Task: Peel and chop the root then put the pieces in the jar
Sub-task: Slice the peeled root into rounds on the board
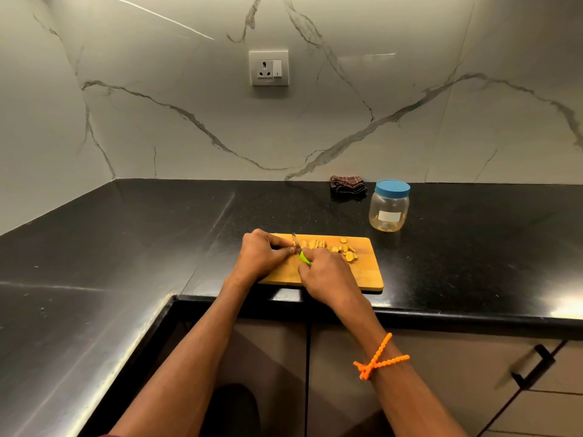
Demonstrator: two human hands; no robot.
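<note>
Right hand (328, 275) grips green-handled knife (300, 250); left hand (262, 253) pinches root (296, 244) on wooden board (366, 272), slices (345, 252) at 3 o'clock; lidded jar (389, 205) at 1 o'clock on black counter (126, 234)

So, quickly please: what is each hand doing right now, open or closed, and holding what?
Left hand: closed, pinching the root piece on the cutting board.
Right hand: closed around the green-handled knife.
</note>
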